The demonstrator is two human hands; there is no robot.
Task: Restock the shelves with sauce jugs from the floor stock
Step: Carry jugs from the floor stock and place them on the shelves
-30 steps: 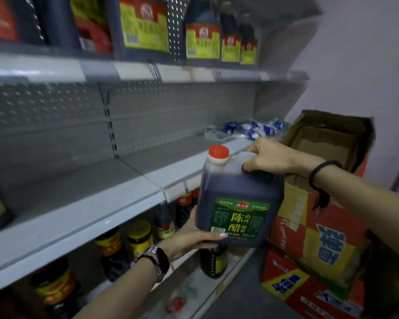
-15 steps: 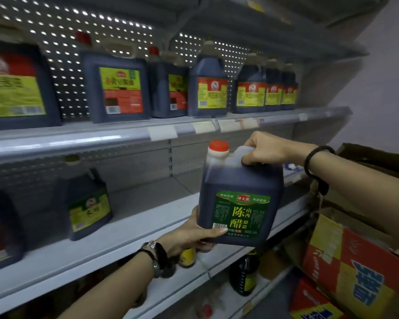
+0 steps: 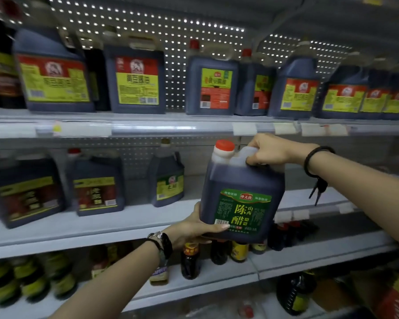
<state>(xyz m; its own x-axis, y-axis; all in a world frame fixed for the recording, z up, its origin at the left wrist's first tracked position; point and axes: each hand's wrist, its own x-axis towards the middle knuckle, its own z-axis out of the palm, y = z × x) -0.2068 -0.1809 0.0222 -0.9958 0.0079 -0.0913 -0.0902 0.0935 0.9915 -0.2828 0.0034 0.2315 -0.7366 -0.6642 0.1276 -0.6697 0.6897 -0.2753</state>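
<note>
Before the middle shelf: one jug, left hand, right hand.

A shop: price-tagged shelves stocked with labelled sauce jugs.

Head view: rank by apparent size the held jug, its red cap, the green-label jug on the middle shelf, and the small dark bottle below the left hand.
Largest to smallest:
1. held jug, though nearness to the camera enlarges it
2. green-label jug
3. small dark bottle
4. red cap
</note>
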